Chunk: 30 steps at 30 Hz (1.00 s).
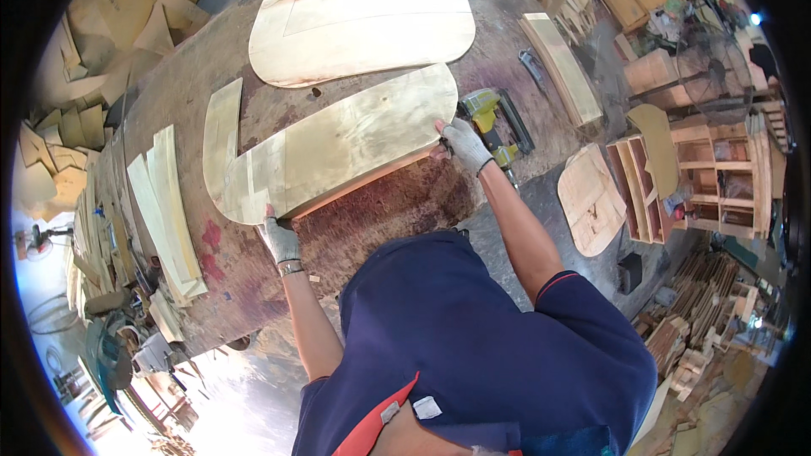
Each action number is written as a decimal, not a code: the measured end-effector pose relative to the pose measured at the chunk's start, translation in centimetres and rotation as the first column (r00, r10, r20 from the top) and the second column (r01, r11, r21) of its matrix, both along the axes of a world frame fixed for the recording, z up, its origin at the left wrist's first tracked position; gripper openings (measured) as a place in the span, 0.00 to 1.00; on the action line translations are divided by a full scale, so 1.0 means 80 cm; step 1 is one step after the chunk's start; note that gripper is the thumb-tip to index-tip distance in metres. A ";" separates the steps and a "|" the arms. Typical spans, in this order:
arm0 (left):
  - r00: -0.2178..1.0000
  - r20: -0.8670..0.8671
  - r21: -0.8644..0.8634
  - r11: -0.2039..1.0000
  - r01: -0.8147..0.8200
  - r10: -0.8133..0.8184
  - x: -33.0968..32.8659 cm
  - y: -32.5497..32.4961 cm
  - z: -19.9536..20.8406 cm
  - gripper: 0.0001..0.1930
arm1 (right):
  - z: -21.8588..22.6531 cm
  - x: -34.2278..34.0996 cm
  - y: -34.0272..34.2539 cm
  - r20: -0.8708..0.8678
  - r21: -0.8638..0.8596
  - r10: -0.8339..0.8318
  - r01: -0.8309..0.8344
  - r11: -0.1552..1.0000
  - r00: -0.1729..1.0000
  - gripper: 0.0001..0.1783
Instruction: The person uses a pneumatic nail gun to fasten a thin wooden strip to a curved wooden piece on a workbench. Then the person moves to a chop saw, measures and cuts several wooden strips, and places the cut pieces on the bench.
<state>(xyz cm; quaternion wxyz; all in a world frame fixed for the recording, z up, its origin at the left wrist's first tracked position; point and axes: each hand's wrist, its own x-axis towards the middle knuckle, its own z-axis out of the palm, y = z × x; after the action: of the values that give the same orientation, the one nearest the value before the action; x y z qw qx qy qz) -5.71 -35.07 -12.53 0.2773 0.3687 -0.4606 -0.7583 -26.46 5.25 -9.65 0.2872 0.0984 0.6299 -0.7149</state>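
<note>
A plywood panel point(355, 131) with rounded ends lies across the workbench, and a narrower arm of wood runs up from its left end. Along its near edge, a wooden strip point(372, 179) shows beneath. My left hand point(279, 238), in a pale glove, grips the near left edge, thumb on top. At the near right edge my gloved right hand point(465, 145) is closed on the panel; its lower fingers are partly hidden. Just right of that hand lies a green and black nail gun point(494, 122), not held. Beyond the panel rests a larger rounded plywood sheet point(372, 25) with pencil lines.
Long wooden strips point(169, 211) lie on the workbench point(372, 232) at left, and stacked boards point(563, 72) at right. A rounded wooden piece point(591, 200) leans beside the bench, near wooden frames point(718, 169). A fan point(710, 72) stands farther right. Scrap sheets point(160, 25) pile up far left.
</note>
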 end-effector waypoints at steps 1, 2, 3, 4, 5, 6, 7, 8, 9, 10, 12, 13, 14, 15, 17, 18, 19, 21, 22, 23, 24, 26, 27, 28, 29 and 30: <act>1.000 0.016 0.015 1.000 0.015 -0.015 0.000 0.001 0.003 0.32 | -0.002 -0.001 0.000 -0.015 0.008 0.008 -0.007 1.000 1.000 0.25; 0.999 0.023 0.026 0.999 0.025 -0.025 -0.001 0.002 0.005 0.31 | -0.003 -0.002 0.001 -0.028 0.020 0.018 -0.017 1.000 0.999 0.26; 0.999 0.054 0.031 1.000 0.007 -0.008 -0.001 0.002 0.007 0.30 | -0.004 -0.004 0.001 -0.028 0.009 0.021 -0.021 1.000 0.999 0.26; 0.998 0.049 0.046 0.998 0.041 -0.044 -0.001 0.002 0.009 0.29 | -0.005 -0.006 0.002 -0.026 0.003 0.029 -0.028 1.000 0.999 0.26; 0.996 0.067 0.057 0.997 0.048 -0.051 0.000 0.003 0.009 0.29 | -0.005 -0.007 0.003 -0.018 0.006 0.037 -0.037 0.999 0.999 0.26; 0.995 0.070 0.040 0.997 0.070 -0.072 0.001 0.003 0.009 0.28 | -0.006 -0.008 0.003 -0.012 -0.009 0.042 -0.042 0.999 0.999 0.26; 0.993 0.073 0.023 0.996 0.092 -0.093 0.002 0.002 0.008 0.27 | -0.007 -0.009 0.004 0.000 -0.015 0.049 -0.049 0.999 0.999 0.27; 0.991 0.077 0.007 0.994 0.113 -0.113 0.002 0.002 0.006 0.26 | -0.007 -0.009 0.004 0.015 0.003 0.040 -0.040 0.999 0.999 0.27; 0.985 0.092 0.018 0.989 0.146 -0.147 0.003 0.000 0.005 0.24 | -0.008 -0.009 0.004 0.007 -0.027 0.042 -0.042 0.999 0.999 0.27; 0.978 0.169 0.020 0.992 0.123 -0.124 0.003 -0.001 0.002 0.23 | -0.009 -0.008 0.003 0.003 -0.033 0.027 -0.027 0.999 1.000 0.26; 0.989 0.097 -0.027 0.993 0.118 -0.115 0.001 -0.001 -0.006 0.24 | -0.010 -0.007 0.003 -0.004 -0.037 0.012 -0.012 0.999 1.000 0.26; 0.991 0.088 -0.072 0.992 0.108 -0.102 0.000 -0.001 -0.010 0.24 | -0.011 -0.006 0.003 -0.009 -0.037 0.011 -0.012 0.999 1.000 0.26; 0.992 0.095 -0.055 0.994 0.091 -0.085 -0.001 -0.001 -0.013 0.23 | -0.011 -0.006 0.003 -0.023 -0.044 0.013 -0.014 0.999 1.000 0.26; 0.991 0.099 -0.054 0.994 0.095 -0.090 -0.001 -0.001 -0.017 0.23 | -0.011 -0.005 0.004 -0.018 -0.045 0.018 -0.019 0.999 1.000 0.26; 0.992 0.101 -0.051 0.996 0.079 -0.074 -0.002 -0.001 -0.022 0.22 | -0.012 -0.005 0.005 -0.012 -0.037 0.017 -0.017 0.999 1.000 0.27; 0.994 0.099 -0.048 0.997 0.057 -0.052 -0.003 -0.001 -0.025 0.22 | -0.012 -0.005 0.006 -0.022 -0.056 0.031 -0.033 0.998 0.999 0.27; 0.995 0.097 -0.045 0.998 0.036 -0.031 -0.003 -0.001 -0.026 0.21 | -0.012 -0.005 0.007 -0.017 -0.048 0.033 -0.033 0.998 0.999 0.27; 0.996 0.084 -0.054 0.998 0.034 -0.029 -0.003 -0.001 -0.029 0.21 | -0.011 -0.004 0.008 -0.016 -0.039 0.038 -0.038 0.999 0.999 0.27; 0.997 0.077 -0.058 0.998 0.033 -0.029 -0.002 -0.001 -0.029 0.21 | -0.011 -0.003 0.009 -0.021 -0.037 0.041 -0.042 0.998 0.999 0.27; 0.997 0.072 -0.042 0.999 0.034 -0.031 -0.002 -0.001 -0.030 0.21 | -0.010 -0.003 0.009 -0.014 -0.022 0.042 -0.042 0.999 0.999 0.27; 0.997 0.066 -0.026 0.999 0.033 -0.031 -0.001 -0.002 -0.031 0.21 | -0.010 -0.002 0.009 -0.020 -0.031 0.037 -0.038 0.999 0.999 0.27; 0.997 0.072 -0.013 0.999 0.042 -0.041 0.000 -0.003 -0.032 0.21 | -0.009 0.000 0.008 -0.008 -0.027 0.026 -0.026 0.999 1.000 0.26; 0.995 0.082 -0.015 0.998 0.053 -0.052 0.001 -0.004 -0.032 0.21 | -0.009 0.000 0.008 -0.002 -0.036 0.018 -0.018 0.999 1.000 0.26; 0.994 0.093 -0.017 0.998 0.064 -0.062 0.001 -0.005 -0.033 0.20 | -0.009 0.001 0.007 -0.001 -0.050 0.011 -0.011 0.999 1.000 0.26; 0.994 0.091 -0.018 0.998 0.058 -0.056 0.002 -0.006 -0.033 0.20 | -0.009 0.002 0.007 0.011 -0.047 -0.001 0.002 0.999 1.000 0.26; 0.995 0.089 -0.020 0.998 0.051 -0.049 0.002 -0.006 -0.033 0.20 | -0.009 0.002 0.007 0.001 -0.063 -0.004 0.004 0.998 1.000 0.26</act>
<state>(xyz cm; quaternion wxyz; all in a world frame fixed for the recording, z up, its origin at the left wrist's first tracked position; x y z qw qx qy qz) -5.59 -35.58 -15.20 0.2414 0.3872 -0.4898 -0.7428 -26.28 5.79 -10.38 0.2891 0.0911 0.6067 -0.7349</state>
